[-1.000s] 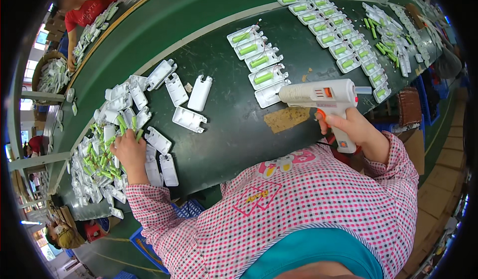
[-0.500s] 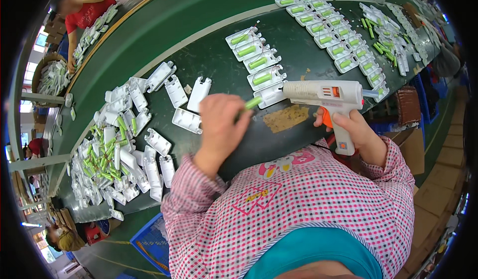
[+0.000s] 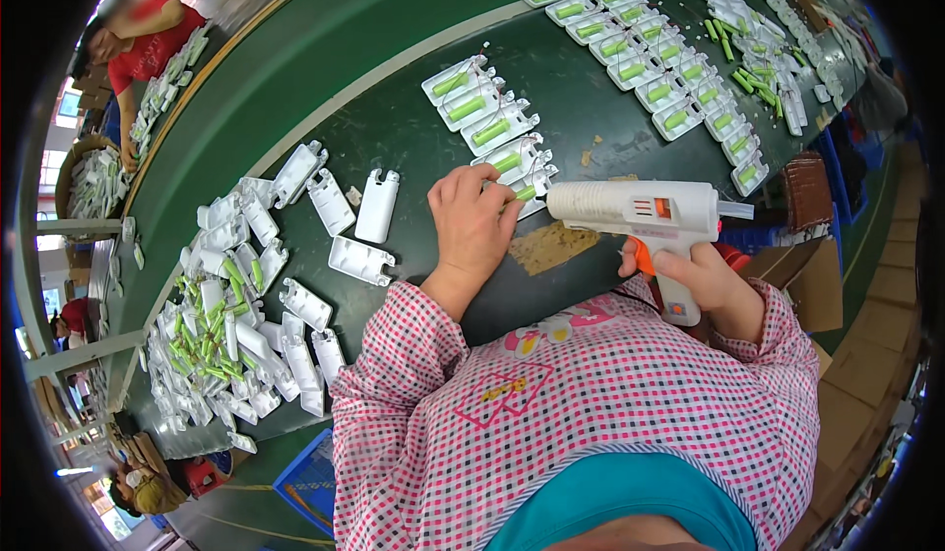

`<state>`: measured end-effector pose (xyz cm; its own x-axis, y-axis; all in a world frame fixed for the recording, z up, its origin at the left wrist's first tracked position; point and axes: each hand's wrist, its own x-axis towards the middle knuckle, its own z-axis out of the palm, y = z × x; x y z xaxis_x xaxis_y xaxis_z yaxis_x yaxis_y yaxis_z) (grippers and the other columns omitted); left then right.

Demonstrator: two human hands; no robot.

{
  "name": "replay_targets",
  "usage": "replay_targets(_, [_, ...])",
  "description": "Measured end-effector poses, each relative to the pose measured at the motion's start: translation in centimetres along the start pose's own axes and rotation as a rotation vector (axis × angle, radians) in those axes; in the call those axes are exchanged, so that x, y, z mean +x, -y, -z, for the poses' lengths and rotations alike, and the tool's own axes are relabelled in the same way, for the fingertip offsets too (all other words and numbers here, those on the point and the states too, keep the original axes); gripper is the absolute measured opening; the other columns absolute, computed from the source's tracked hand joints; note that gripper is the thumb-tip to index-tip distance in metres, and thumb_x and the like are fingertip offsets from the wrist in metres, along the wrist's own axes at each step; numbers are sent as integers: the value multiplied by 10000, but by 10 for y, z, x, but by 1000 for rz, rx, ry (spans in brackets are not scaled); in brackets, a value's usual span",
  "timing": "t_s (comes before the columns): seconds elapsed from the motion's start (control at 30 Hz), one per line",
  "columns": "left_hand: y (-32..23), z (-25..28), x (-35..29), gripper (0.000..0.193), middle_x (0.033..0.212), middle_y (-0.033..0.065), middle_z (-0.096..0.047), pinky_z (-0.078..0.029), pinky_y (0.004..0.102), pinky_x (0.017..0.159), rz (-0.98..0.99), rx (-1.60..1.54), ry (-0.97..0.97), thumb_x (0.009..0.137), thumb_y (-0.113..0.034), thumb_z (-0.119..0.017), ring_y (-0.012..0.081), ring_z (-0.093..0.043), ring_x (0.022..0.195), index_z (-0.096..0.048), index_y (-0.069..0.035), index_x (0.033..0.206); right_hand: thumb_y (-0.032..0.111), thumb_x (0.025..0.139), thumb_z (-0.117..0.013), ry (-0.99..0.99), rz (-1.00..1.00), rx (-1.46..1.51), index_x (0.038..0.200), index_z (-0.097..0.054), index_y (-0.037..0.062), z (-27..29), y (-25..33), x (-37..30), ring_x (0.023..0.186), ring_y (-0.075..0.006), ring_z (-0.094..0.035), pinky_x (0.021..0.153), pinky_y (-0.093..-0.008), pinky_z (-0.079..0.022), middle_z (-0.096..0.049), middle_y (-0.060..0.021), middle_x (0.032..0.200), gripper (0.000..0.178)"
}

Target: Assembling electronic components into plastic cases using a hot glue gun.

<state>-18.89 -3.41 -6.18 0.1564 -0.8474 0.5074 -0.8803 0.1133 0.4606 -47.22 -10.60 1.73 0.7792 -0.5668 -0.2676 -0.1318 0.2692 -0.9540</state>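
Right grip is wrapped around the handle of a white glue gun, a finger at the orange trigger; whether it is pressed cannot be told. Held level, the gun presents its nozzle at the work, presumably for aim. Left grip is pinching a green cell at the white shell just left of the gun's nozzle, seemingly to steady the cell in its seat. Shells with cells form an overlapping row on the desk, beyond and left of the gun, open sides up, apparently for access. Well left of the gun, a mixed heap lies within left-arm reach. A brown patch lies nearer the wearer than the gun's nozzle.
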Motion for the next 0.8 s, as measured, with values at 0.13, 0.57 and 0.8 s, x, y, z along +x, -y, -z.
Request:
replay_targets(0.13, [-1, -1, 2, 189, 1023, 25, -602, -367, 411, 906, -7, 1, 6, 679, -137, -807, 266, -551, 1046, -658, -130, 795, 276, 937, -573, -1, -41, -45, 1287, -511, -17, 3, 2, 7, 965, -190, -626, 777, -294, -489, -634, -94, 1065, 462])
replay_targets(0.57, [0, -1, 1, 157, 1027, 23, -581, -353, 434, 944, -22, -5, 12, 716, -156, -784, 252, -524, 1080, -652, -123, 795, 243, 927, -600, -27, -36, -9, 1223, -557, -24, 4, -2, 14, 879, -191, -633, 755, -318, -506, -642, -100, 1014, 401])
replay_targets(0.8, [-1, 20, -4, 226, 1032, 24, -611, -374, 409, 918, -107, 55, -1, 752, -77, -723, 237, -569, 1024, -694, -137, 968, 205, 916, -597, -58, -120, -47, 1161, -575, -23, 2, -4, 5, 796, -185, -637, 691, -316, -535, -639, -95, 949, 335])
